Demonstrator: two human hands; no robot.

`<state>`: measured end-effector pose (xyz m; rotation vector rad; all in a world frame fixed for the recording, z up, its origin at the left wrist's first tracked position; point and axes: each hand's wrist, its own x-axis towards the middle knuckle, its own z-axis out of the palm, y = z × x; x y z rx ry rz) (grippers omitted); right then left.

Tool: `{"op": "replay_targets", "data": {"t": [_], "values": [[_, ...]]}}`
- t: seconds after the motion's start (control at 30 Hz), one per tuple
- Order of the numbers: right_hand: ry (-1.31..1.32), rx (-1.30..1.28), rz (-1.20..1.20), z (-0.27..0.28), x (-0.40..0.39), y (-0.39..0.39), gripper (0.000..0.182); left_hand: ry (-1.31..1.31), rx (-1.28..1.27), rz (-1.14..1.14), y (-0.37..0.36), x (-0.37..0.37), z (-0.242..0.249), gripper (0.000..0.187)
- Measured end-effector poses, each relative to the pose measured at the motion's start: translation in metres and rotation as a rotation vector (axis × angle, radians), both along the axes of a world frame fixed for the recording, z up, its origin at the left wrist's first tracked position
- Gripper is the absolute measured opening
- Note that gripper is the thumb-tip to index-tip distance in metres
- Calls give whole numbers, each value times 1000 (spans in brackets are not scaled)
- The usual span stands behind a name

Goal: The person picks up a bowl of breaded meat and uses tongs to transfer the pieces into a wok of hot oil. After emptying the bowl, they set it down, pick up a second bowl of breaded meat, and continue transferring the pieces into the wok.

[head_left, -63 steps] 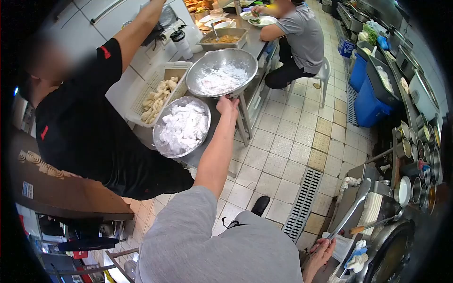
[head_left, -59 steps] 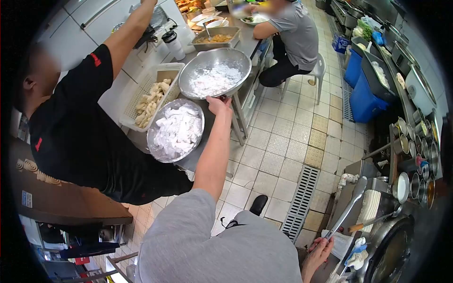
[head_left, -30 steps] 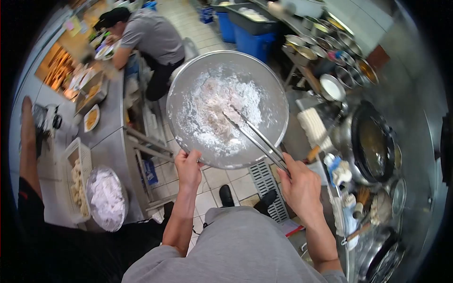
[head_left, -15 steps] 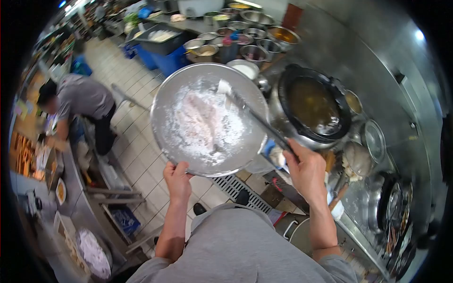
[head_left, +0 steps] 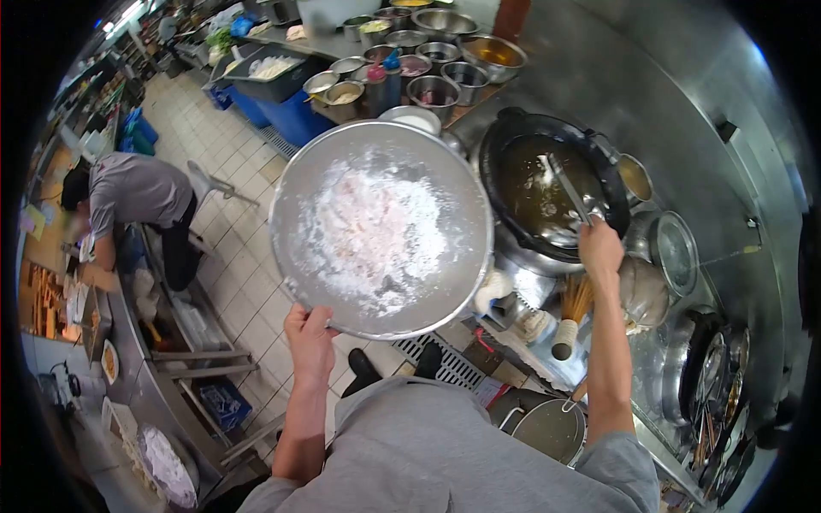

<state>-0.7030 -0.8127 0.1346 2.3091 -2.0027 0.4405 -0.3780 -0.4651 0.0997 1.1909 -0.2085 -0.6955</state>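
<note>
My left hand (head_left: pixel 310 342) grips the near rim of a wide metal bowl (head_left: pixel 457 286). Pale pieces dusted in white flour (head_left: pixel 368 214) lie in its middle. On the right, my right hand (head_left: pixel 602 248) is closed around metal tongs (head_left: pixel 569 186), reaching over a dark-rimmed pot (head_left: pixel 491 171) of brownish liquid. A small white floury piece (head_left: pixel 545 171) shows at the tongs' tips, overlapping the liquid's surface in this view.
A bamboo brush (head_left: pixel 569 321) stands below the pot, beside a round strainer (head_left: pixel 677 252). Several metal containers (head_left: pixel 432 94) crowd the counter ahead. Lower right is a pot (head_left: pixel 547 432). At the left, a person (head_left: pixel 141 192) bends over a counter.
My right hand has moved right and forward, carrying the tongs from the bowl to over the pot of liquid. My left hand still holds the bowl, which sits slightly lower in view.
</note>
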Motion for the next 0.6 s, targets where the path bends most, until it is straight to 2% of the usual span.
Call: {"op": "replay_targets", "data": {"t": [0.07, 0.17, 0.27, 0.37, 0.43, 0.47, 0.53, 0.57, 0.6], "values": [[-144, -29, 78, 29, 16, 36, 35, 1, 31, -16, 3, 5, -2, 20], [-285, 126, 226, 73, 40, 95, 34, 13, 37, -43, -1, 7, 2, 18], [-333, 194, 519, 64, 57, 125, 35, -22, 59, -49, -2, 8, 4, 15], [-146, 391, 502, 72, 90, 152, 36, -55, 79, 2, 0, 3, -1, 10], [-50, 246, 576, 46, 96, 156, 38, -112, 111, -99, 6, 8, -16, 17], [-64, 347, 510, 47, 104, 159, 39, -10, 108, -69, 5, 6, -29, 15], [-143, 264, 557, 36, 102, 165, 31, -75, 63, -18, 3, 6, -20, 14], [-82, 313, 497, 44, 104, 169, 31, -26, 31, -64, 4, 12, -20, 12], [-212, 285, 590, 38, 93, 164, 33, -59, 67, -43, 2, 15, -27, 12]]}}
